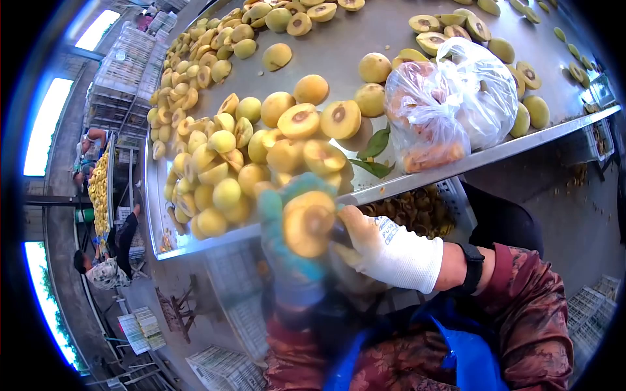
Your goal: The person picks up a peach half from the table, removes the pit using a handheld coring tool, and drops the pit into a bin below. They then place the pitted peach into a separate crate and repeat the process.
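Note:
In the head view my left hand (287, 225), in a teal glove blurred by motion, is closed round a halved yellow peach (309, 223). Its cut face with a brownish centre points up and toward my other hand. My right hand (381, 246), in a white knit glove with stained fingertips, is closed beside the peach. Something dark, perhaps a small tool, shows between its fingers, too blurred to name. Both hands are just off the near edge of the metal table (355, 195). Close beyond them lies a heap of whole and halved yellow peaches (226, 193).
A clear plastic bag (427, 111) with orange pieces sits near the table edge, beside green leaves (375, 143). Under the edge stands a crate of brown scraps (417, 210). Stacked crates (124, 58) and co-workers (107, 270) appear at left.

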{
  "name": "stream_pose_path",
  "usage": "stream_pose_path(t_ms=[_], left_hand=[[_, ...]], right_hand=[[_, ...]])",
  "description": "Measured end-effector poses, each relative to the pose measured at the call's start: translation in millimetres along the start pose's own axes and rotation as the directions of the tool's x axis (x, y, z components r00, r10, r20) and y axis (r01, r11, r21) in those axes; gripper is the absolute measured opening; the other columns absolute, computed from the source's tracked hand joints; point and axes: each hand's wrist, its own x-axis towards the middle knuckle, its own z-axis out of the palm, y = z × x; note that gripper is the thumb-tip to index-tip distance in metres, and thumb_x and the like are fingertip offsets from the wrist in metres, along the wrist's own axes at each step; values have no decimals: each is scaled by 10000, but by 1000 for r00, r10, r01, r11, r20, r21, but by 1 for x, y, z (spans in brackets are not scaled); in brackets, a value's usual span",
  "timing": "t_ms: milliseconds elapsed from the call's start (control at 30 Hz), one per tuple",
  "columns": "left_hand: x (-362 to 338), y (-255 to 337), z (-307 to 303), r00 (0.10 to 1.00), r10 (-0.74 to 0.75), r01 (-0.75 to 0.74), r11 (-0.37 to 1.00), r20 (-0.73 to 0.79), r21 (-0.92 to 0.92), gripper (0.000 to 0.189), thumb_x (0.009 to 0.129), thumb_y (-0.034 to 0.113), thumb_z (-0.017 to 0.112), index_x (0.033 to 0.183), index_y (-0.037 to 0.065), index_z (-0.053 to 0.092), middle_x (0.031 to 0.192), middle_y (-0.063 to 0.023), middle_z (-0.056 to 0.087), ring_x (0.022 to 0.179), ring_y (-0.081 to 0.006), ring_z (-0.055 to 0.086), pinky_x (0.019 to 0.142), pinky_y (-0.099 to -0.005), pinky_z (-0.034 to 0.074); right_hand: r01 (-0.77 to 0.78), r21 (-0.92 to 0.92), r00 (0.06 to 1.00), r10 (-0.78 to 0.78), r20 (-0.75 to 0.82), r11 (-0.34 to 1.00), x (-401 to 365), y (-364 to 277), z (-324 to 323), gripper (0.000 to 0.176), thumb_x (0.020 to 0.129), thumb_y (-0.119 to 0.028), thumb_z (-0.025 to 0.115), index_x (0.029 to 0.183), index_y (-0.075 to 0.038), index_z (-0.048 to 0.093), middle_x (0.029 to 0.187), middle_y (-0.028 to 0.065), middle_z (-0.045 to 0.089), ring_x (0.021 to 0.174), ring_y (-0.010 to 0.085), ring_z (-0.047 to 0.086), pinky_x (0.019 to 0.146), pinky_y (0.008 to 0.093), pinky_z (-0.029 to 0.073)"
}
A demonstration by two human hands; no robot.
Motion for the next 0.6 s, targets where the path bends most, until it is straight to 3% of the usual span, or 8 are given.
stream_pose_path(t_ms=[33, 133, 233, 333, 433, 467, 567, 600], left_hand=[[-1, 1, 0, 1000, -4, 4, 1000, 5, 16, 610, 995, 490, 412, 1097, -74, 621, 968, -196, 679, 903, -297, 655, 863, -398, 539], [-4, 7, 1, 996, -50, 41, 991, 69, 127, 566, 1038, 453, 331, 1130, -45, 583, 1032, -119, 642, 907, -187, 588, 834, -310, 485], [1, 4, -3, 1000, 22, -18, 949, -8, 316, 676, 991, 559, 368, 1128, -62, 596, 954, -189, 679, 910, -298, 662, 877, -402, 538], [6, 4, -3, 997, 73, -79, 963, 30, 258, 738, 977, 611, 345, 1207, -58, 555, 1059, -185, 661, 988, -280, 641, 940, -404, 505], [-6, 3, 15, 948, 259, -309, 884, 185, 350, 624, 1025, 489, 348, 1327, -44, 462, 1283, -142, 545, 1152, -220, 538, 1014, -331, 418], [-6, -4, 12, 921, 322, -382, 857, 218, 346, 777, 968, 616, 375, 1368, -48, 421, 1364, -158, 492, 1228, -254, 511, 1082, -407, 388], [-13, -7, 16, 898, 382, -440, 737, 220, 513, 733, 986, 570, 377, 1396, -38, 378, 1396, -150, 458, 1236, -255, 506, 1078, -411, 397], [-15, 1, 12, 930, 303, -365, 830, 209, 422, 600, 977, 361, 515, 1406, -40, 387, 1375, -149, 473, 1214, -239, 502, 1052, -364, 397]], right_hand=[[13, -12, 1000, -13, -4, 1000, -2, -2, -1, 345, 867, -162, 662, 1088, 3, 456, 805, 229, 614, 719, 408, 633, 587, 437, 484], [-33, 11, 999, 33, 16, 999, -4, -10, -3, 322, 893, -204, 619, 1084, 2, 462, 768, 238, 614, 694, 420, 610, 587, 472, 466], [-140, 63, 990, 138, 38, 988, -4, -12, -3, 331, 894, -230, 616, 1074, 1, 460, 765, 249, 614, 700, 437, 606, 590, 492, 465], [-177, 93, 984, 177, 7, 980, 4, -13, -7, 362, 870, -196, 651, 1109, 1, 463, 740, 240, 618, 668, 415, 631, 560, 452, 478], [-190, 184, 981, 193, 1, 965, 12, -23, -17, 378, 863, -167, 656, 1139, 5, 464, 729, 247, 619, 665, 396, 653, 560, 426, 488], [-167, 198, 985, 171, -8, 966, 10, -23, -16, 380, 863, -164, 656, 1142, 7, 463, 731, 250, 618, 668, 392, 655, 559, 424, 488], [-238, 241, 971, 227, 72, 941, 6, -26, -17, 387, 868, -214, 648, 1131, -7, 455, 786, 259, 626, 729, 436, 638, 617, 480, 494], [-284, 252, 958, 262, 116, 925, 5, -27, -17, 391, 870, -240, 644, 1124, -15, 451, 813, 262, 631, 759, 459, 629, 646, 509, 498]])
